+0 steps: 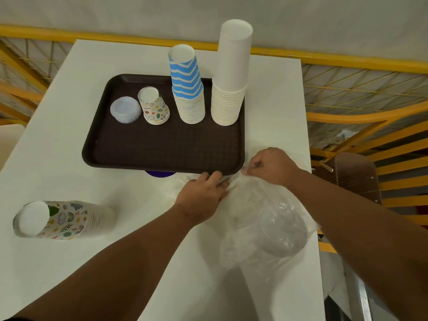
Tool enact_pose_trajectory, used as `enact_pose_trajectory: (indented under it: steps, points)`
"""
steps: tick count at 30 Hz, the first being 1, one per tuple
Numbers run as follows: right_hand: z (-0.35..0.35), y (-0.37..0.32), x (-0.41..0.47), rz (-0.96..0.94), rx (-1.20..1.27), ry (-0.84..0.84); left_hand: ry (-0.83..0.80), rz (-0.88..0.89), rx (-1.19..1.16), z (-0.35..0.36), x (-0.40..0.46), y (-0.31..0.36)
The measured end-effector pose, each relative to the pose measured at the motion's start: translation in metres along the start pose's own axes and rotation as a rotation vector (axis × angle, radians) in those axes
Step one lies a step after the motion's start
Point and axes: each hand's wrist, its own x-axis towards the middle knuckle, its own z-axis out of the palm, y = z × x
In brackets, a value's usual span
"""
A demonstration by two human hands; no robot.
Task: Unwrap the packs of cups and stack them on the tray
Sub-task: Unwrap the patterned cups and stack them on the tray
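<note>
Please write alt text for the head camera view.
Both hands, left and right, pinch the gathered top of a clear plastic bag on a white table. Four upside-down cup stacks stand on a brown tray behind; a wrapped pack of patterned cups lies left.

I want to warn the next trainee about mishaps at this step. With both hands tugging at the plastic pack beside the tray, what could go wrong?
A hard tug by the left hand or right hand on the plastic pack could bump the tray and perhaps topple the tall white stack. The pack lies near the table edge; cups might spill off.
</note>
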Motion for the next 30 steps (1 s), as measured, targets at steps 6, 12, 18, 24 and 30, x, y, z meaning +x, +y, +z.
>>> enact_pose_trajectory:
  steps: [6, 12, 18, 24, 30]
  points:
    - [0.000, -0.011, 0.013, 0.173, -0.131, 0.029, -0.008, 0.035, 0.009, 0.000, -0.005, -0.003]
    - [-0.015, -0.003, 0.012, 0.159, -0.005, 0.024, -0.094, -0.012, 0.022, -0.007, 0.002, 0.005]
    - [-0.017, 0.010, 0.005, 0.085, 0.073, -0.063, -0.115, -0.021, 0.032, -0.009, 0.004, 0.006]
    - [-0.007, -0.004, 0.015, 0.280, -0.006, 0.106, -0.131, -0.020, 0.046, -0.007, 0.004, 0.004]
    - [-0.005, -0.013, 0.017, 0.346, -0.051, 0.165, -0.163, -0.034, 0.035, -0.010, 0.005, 0.006]
